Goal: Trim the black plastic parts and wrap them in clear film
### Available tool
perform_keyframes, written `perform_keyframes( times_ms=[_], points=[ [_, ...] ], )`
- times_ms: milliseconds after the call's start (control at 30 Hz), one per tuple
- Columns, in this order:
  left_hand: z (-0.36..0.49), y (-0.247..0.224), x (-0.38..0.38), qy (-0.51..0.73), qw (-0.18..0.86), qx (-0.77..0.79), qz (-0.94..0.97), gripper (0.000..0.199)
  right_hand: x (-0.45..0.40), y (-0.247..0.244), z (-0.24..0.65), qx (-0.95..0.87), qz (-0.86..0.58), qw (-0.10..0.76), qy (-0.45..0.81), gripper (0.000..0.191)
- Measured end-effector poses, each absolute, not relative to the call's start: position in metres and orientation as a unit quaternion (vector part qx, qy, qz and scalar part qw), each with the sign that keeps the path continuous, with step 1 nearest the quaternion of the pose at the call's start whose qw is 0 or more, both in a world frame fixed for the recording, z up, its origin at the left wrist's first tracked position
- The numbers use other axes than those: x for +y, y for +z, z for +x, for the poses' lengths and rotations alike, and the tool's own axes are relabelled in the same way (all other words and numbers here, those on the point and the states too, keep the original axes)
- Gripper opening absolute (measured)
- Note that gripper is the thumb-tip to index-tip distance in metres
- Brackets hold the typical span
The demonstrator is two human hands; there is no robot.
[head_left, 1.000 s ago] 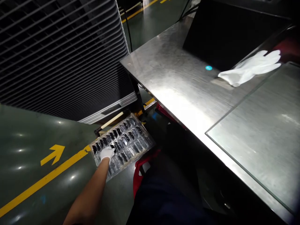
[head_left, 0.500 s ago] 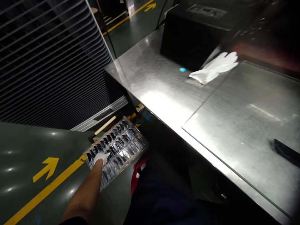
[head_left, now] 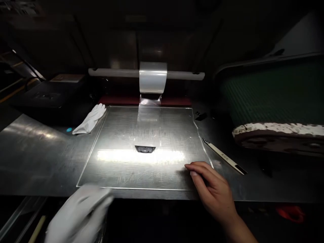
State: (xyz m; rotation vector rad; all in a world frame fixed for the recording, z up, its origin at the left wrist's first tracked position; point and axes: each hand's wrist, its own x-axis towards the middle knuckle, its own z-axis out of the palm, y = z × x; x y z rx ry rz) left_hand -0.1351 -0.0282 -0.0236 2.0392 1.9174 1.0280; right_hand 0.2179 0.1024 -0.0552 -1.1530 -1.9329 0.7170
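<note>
My left hand (head_left: 79, 214), in a white glove, is at the front edge of the metal table, smeared by motion; whether it holds anything cannot be made out. Bare, my right hand (head_left: 214, 189) hovers or rests at the front right of a clear sheet (head_left: 121, 175), fingers loosely bent, thumb and forefinger a little apart, nothing between them. A small black trapezoid plastic part (head_left: 145, 149) lies mid-sheet. Behind it, a roll of clear film (head_left: 153, 79) hangs on a white bar (head_left: 113, 72), its end reaching down onto the sheet. A craft knife (head_left: 225, 157) lies beyond my right hand.
An empty white glove (head_left: 89, 119) lies left of the sheet, near a black box (head_left: 50, 98). On the right stands a green conveyor belt (head_left: 273, 94) with a worn pale edge. Small dark scraps (head_left: 201, 116) lie behind the knife.
The view has swung from the floor tray of dark parts to the table. My gloved left hand has come away from that tray. My right hand is now in sight.
</note>
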Motion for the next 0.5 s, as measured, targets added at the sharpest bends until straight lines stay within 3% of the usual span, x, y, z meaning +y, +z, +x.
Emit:
perform_keyframes(
  times_ms=[200,367,500],
  points=[
    [-0.085,0.014,0.129,0.046,0.079,0.486,0.869,0.026,0.095,-0.055,0.222,-0.734,-0.421,0.434,0.309,0.03],
    [-0.084,0.014,0.147,-0.026,0.069,0.446,0.892,0.038,0.096,-0.053,0.223,-0.713,-0.415,0.468,0.317,0.032],
    [-0.09,0.014,0.155,-0.027,0.098,0.455,0.885,0.036,0.097,-0.05,0.225,-0.717,-0.404,0.463,0.33,0.033]
  ],
)
